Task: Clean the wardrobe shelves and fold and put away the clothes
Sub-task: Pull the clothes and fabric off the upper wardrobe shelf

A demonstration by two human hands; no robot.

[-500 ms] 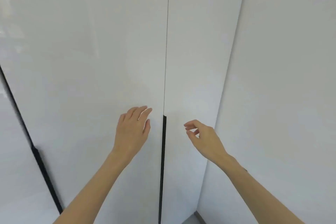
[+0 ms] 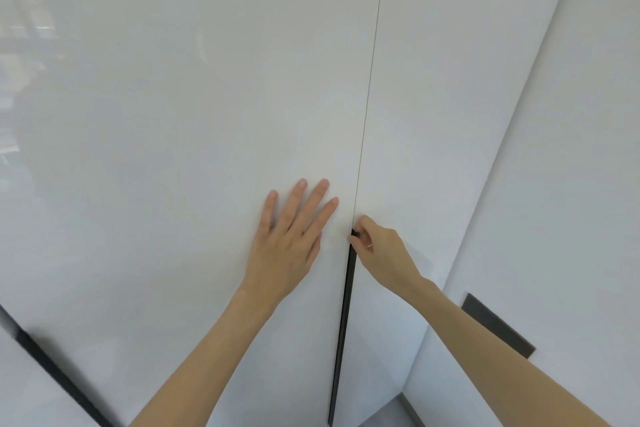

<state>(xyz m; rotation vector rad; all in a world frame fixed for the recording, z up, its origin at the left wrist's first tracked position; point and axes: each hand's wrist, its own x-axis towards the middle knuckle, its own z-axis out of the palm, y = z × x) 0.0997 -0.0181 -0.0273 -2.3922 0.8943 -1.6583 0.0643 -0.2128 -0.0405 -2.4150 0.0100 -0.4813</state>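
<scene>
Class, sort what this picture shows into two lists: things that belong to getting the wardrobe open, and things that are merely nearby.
Belongs to the job: left door, right door, black handle strip between them, left hand flat on the left door, right hand hooking the strip's top.

Merely nearby: black plate on the right-hand panel, second black strip at lower left, floor.

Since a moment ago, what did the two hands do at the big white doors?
The left hand spread its fingers and now lies flat against the left door. The right hand moved across to the black handle strip and hooks its fingers into the top of it; before, it hung apart from it. Both doors still look shut, the right door included.
</scene>
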